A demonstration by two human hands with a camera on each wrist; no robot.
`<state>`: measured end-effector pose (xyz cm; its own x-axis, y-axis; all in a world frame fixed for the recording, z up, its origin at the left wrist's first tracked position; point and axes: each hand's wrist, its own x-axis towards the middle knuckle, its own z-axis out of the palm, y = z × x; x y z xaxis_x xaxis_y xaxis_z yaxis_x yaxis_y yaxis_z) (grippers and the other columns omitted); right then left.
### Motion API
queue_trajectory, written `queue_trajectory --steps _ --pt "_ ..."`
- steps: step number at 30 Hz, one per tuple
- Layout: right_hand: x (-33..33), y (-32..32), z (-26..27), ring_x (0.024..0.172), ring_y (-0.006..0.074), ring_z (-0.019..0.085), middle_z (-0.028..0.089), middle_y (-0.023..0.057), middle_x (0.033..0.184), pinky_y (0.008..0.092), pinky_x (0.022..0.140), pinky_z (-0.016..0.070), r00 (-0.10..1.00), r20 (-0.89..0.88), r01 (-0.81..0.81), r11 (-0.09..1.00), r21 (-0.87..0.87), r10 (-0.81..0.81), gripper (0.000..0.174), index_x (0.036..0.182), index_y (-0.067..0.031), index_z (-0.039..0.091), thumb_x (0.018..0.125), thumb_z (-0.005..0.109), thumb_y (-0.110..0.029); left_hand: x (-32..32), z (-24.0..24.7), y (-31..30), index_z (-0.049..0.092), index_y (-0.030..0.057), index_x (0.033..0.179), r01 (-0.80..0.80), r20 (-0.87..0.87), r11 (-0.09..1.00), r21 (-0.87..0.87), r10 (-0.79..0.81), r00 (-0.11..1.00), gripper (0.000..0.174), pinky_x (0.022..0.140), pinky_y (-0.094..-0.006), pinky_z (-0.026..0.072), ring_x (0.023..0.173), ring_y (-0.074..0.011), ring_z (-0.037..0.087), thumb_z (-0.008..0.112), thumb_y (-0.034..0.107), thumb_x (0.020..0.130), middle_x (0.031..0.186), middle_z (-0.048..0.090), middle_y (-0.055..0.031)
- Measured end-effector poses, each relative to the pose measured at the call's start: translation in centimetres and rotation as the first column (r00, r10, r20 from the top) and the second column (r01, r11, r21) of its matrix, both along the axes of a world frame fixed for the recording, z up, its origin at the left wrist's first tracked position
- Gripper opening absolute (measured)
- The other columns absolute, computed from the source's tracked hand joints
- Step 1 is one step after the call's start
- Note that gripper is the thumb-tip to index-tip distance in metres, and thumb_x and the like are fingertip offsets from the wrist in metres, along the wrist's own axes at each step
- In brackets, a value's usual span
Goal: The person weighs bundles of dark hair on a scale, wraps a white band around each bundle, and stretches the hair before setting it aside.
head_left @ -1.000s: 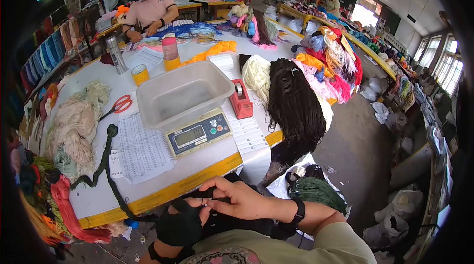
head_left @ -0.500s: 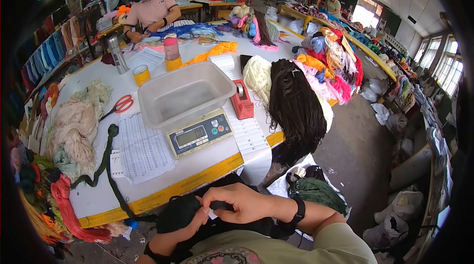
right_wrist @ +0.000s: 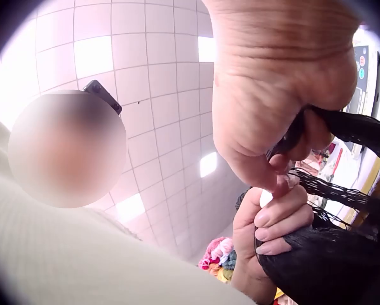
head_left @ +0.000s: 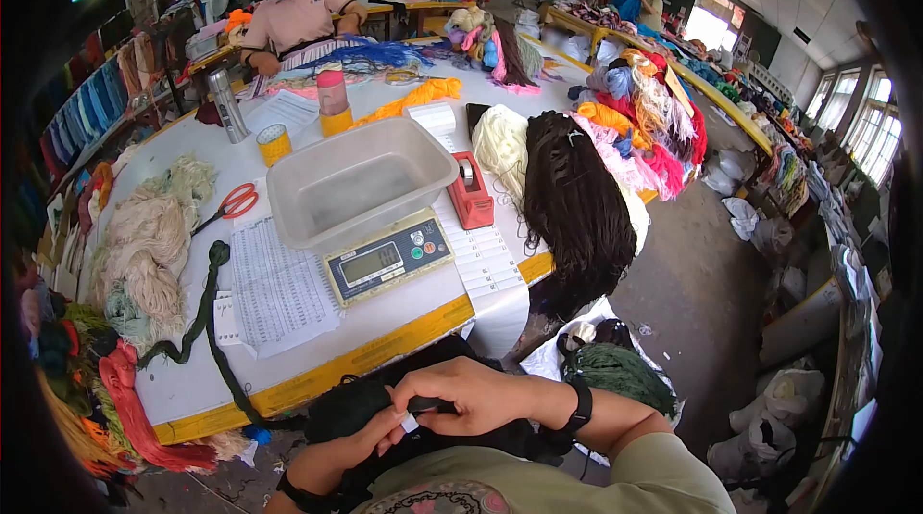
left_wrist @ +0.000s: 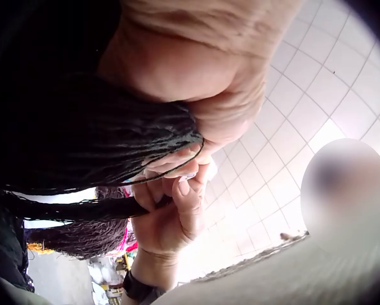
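Observation:
A skein of very dark yarn (head_left: 346,406) hangs from my two hands at the table's front edge. My left hand (head_left: 358,445) grips its thick bundle, fingers curled round it, as the right wrist view shows. My right hand (head_left: 471,397) holds a thinner length of the same yarn in its curled fingers. Both hands' fingertips meet at a small white tag (head_left: 411,423), which sticks out between them. In the left wrist view the loose strands (left_wrist: 107,140) spread leftward below my left palm.
Before me on the white table stand a digital scale (head_left: 387,257) bearing a grey tub (head_left: 288,216), a red tape dispenser (head_left: 471,197), a printed list (head_left: 279,293) and red-handled scissors (head_left: 238,201). Black yarn (head_left: 577,206) overhangs the right edge. A person (head_left: 298,19) works across the table.
My right fingers, spread and raised a second ago, have curled in against my left fingertips. The white tag now shows more clearly. Across the table, the other person's hands have shifted.

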<state>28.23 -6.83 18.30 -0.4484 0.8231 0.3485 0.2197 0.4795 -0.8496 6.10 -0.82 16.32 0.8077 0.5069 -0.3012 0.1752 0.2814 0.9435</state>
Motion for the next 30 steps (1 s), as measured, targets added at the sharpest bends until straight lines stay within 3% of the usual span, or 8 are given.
queue_trajectory --steps 8,15,18,20,23,27,30 --pt "-0.2 0.0 -1.0 0.08 0.0296 0.066 0.063 0.0073 0.093 0.0348 0.061 0.0494 1.0 -0.014 0.024 1.0 -0.01 -0.024 0.024 0.103 -0.0107 0.053 0.085 0.068 -0.007 -0.1 -1.0 0.4 0.054 0.005 0.094 0.077 0.086 0.997 -0.03 -0.074 0.994 0.019 0.051 -0.0212 0.0404 0.055 -0.0076 0.05 0.051 0.022 0.101 0.071 0.056 -0.0023" --pt "-0.2 0.0 -1.7 0.084 0.0312 0.068 0.067 0.0078 0.096 0.0342 0.065 0.0515 0.996 -0.045 0.083 0.996 0.021 -0.082 0.021 0.101 -0.0101 0.054 0.086 0.068 -0.008 0.5 -0.2 0.0 0.054 0.0042 0.093 0.023 0.11 0.998 -0.063 -0.016 0.994 0.02 0.052 -0.0213 0.0409 0.058 -0.0081 0.05 0.049 0.021 0.103 0.073 0.056 -0.0032" --pt "-0.3 -0.2 -1.3 0.083 0.0296 0.069 0.069 0.0077 0.093 0.0332 0.068 0.052 0.994 -0.032 0.1 0.993 -0.065 -0.102 0.019 0.099 -0.009 0.053 0.088 0.068 -0.007 0.9 0.5 -0.2 0.055 0.0033 0.095 -0.009 0.13 1.0 0.004 0.008 0.992 0.022 0.052 -0.0214 0.0414 0.058 -0.0086 0.051 0.049 0.022 0.103 0.074 0.057 -0.0045" --pt "-0.5 -0.2 -1.3 0.082 0.0269 0.07 0.07 0.0064 0.086 0.0319 0.07 0.0521 0.984 -0.149 0.079 0.992 -0.101 -0.094 0.016 0.098 -0.0078 0.053 0.089 0.067 -0.006 1.0 0.0 -0.2 0.056 0.0024 0.097 -0.023 0.192 1.0 0.018 0.019 0.981 0.026 0.052 -0.0214 0.0419 0.059 -0.0095 0.051 0.048 0.026 0.104 0.076 0.059 -0.0067" --pt "-0.6 -0.2 -1.3 0.08 0.0245 0.07 0.07 0.0053 0.081 0.0307 0.071 0.0519 0.981 -0.156 0.095 0.988 -0.121 -0.114 0.015 0.096 -0.0064 0.051 0.091 0.065 -0.005 1.5 0.4 -0.6 0.057 -0.0008 0.087 -0.099 0.188 0.995 0.018 0.094 0.978 0.028 0.049 -0.0239 0.0419 0.056 -0.0116 0.052 0.05 0.022 0.101 0.073 0.06 -0.0101" --pt "-0.5 -0.2 -1.3 0.079 0.0186 0.069 0.068 0.0061 0.081 0.0291 0.072 0.051 0.979 -0.121 0.149 0.983 -0.107 -0.162 0.012 0.098 -0.0037 0.053 0.092 0.062 0.0 1.6 0.0 -0.7 0.058 -0.0015 0.089 -0.116 0.198 0.993 0.014 0.111 0.974 0.028 0.049 -0.0238 0.0421 0.056 -0.012 0.052 0.05 0.022 0.101 0.074 0.062 -0.0109" --pt "-0.6 -0.2 -1.5 0.077 0.0159 0.068 0.067 0.0057 0.079 0.0282 0.071 0.0505 0.972 -0.175 0.122 0.974 -0.189 -0.156 0.012 0.098 -0.0035 0.053 0.091 0.063 0.0 1.3 -1.6 -0.4 0.059 -0.0017 0.092 -0.117 0.202 0.992 -0.037 0.122 0.972 0.028 0.05 -0.0238 0.0427 0.057 -0.0122 0.053 0.05 0.023 0.1 0.077 0.063 -0.0113"
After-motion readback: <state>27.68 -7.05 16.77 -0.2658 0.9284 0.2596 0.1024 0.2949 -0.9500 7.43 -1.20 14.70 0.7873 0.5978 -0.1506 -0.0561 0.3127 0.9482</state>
